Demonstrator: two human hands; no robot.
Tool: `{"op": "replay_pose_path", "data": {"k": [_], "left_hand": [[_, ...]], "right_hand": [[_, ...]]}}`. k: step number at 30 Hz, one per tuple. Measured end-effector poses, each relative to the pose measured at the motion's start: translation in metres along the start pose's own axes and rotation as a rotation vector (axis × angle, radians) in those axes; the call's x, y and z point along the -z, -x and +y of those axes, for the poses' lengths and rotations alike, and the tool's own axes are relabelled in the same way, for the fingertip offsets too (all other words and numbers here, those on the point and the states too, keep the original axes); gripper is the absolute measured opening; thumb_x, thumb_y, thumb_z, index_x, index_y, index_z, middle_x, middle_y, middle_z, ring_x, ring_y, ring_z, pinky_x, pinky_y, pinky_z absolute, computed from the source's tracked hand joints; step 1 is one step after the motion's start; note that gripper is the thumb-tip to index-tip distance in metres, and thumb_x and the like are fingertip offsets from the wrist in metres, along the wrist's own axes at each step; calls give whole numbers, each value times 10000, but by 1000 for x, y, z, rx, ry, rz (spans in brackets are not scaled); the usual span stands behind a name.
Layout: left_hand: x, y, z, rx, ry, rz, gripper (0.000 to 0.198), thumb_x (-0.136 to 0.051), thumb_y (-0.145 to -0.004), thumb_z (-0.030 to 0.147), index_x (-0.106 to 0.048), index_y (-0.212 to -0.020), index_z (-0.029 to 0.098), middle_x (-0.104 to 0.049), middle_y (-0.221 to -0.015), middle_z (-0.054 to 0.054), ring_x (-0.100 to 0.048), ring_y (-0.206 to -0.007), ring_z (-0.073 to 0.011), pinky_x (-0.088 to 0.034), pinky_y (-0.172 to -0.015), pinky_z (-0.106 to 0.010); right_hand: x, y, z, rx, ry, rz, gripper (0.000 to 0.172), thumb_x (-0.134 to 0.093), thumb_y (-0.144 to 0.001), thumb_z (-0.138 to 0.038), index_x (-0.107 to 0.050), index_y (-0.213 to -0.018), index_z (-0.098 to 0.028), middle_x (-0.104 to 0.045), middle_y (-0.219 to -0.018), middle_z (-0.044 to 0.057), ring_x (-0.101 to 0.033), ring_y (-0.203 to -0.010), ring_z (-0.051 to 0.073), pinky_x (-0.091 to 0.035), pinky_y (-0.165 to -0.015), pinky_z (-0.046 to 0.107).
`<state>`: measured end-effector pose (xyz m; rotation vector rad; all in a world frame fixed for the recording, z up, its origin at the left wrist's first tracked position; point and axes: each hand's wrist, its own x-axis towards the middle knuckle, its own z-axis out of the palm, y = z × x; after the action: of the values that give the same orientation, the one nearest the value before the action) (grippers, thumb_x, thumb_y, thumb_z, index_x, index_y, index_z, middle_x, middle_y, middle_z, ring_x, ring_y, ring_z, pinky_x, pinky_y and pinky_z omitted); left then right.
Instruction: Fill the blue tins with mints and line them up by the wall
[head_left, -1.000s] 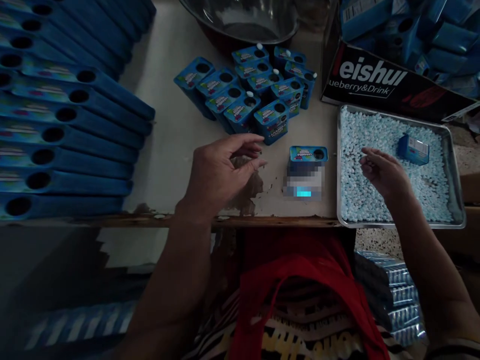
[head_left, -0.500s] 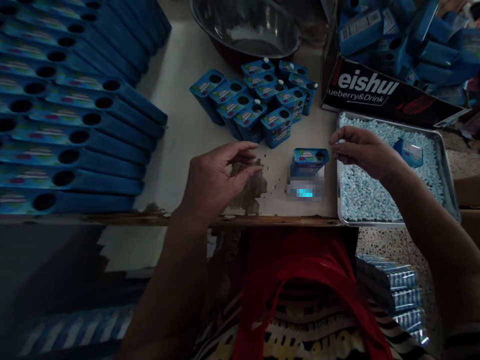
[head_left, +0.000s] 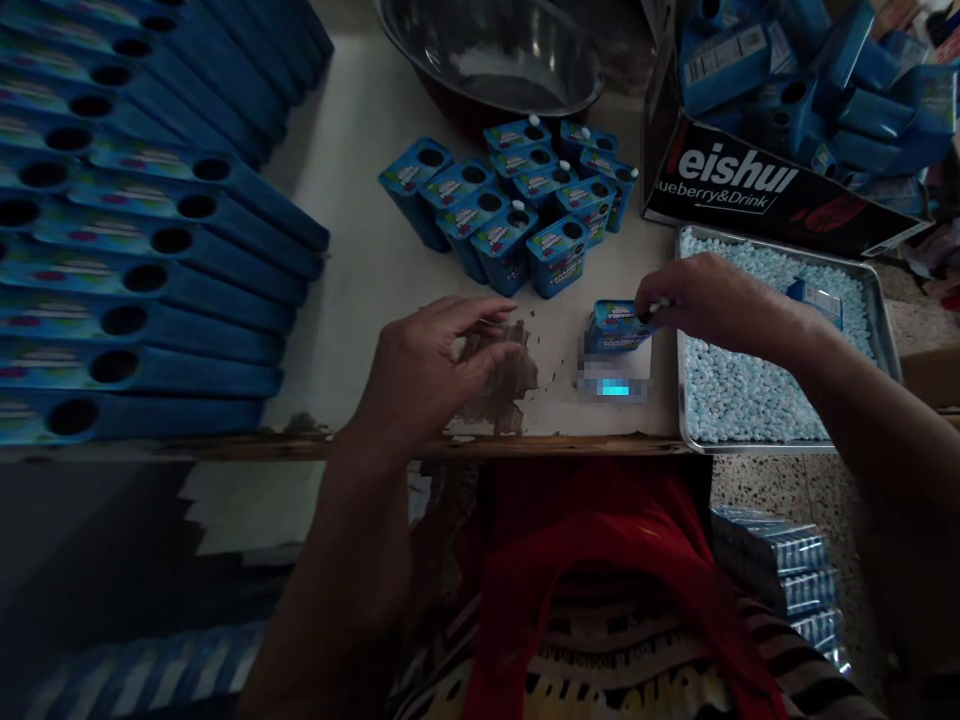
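My right hand [head_left: 709,300] pinches a few small white candies [head_left: 658,305] at the right end of the top of a blue candy box [head_left: 619,325]. That box stands upright on a small device with a lit cyan display [head_left: 613,387], mostly blurred out. Over the table's front, my left hand [head_left: 442,365] hovers with thumb and fingers apart, holding nothing. Beneath my right forearm lies a metal tray [head_left: 684,400] of pale blue and white candies, with a clear blue scoop-like container [head_left: 821,300] in it.
Upright blue boxes [head_left: 487,230] with round holes, some with white candies showing at the top, cluster mid-table. Behind them stands a metal bowl [head_left: 495,95]. Long rows of boxes [head_left: 187,300] fill the left. A black carton [head_left: 780,190] heaped with blue boxes stands back right.
My right hand has moved left from the tray's edge to the box top, carrying the white candies. My left hand has stayed nearly still. The view has shifted slightly.
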<state>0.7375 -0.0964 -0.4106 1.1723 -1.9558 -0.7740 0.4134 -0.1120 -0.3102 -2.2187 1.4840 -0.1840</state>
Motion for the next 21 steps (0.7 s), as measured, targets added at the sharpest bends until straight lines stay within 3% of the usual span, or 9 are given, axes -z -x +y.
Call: {"op": "replay_pose_path", "data": {"k": [5, 9, 16, 21], "left_hand": [[0, -2, 0, 51, -7, -4, 394, -783, -933, 294, -811, -1323, 250, -836, -1212, -55, -819, -1008, -222, -663, -877, -338], [0, -3, 0, 42, -1, 1, 405, -784, -926, 305, -807, -1328, 258, -827, -1209, -51, -824, -1022, -233, -663, -961, -378], [0, -1, 1, 24, -26, -3, 415, -780, -943, 341, -810, -1337, 216, -820, -1225, -72, -824, -1011, -244, -646, -924, -369], [2, 1, 2, 37, -44, -6, 395, -803, -937, 311, -813, -1328, 256, -833, -1219, -51, -825, -1040, -240, -653, -982, -373]], "right_hand": [[2, 0, 0, -23, -38, -24, 100, -920, -820, -230, -838, -846, -280, -667, -753, -19, -612, -771, 171, -421, -791, 349], [0, -2, -2, -31, -131, 50, 171, -935, -788, -175, -785, -748, -247, -616, -715, -15, -618, -813, 185, -449, -850, 366], [2, -4, -10, -11, -167, 144, 160, -924, -817, -216, -776, -762, -238, -634, -739, 13, -641, -873, 222, -468, -821, 366], [10, 24, 27, -133, -326, 257, 139, -872, -895, -379, -827, -914, -249, -725, -791, 26, -650, -805, 222, -503, -748, 371]]}}
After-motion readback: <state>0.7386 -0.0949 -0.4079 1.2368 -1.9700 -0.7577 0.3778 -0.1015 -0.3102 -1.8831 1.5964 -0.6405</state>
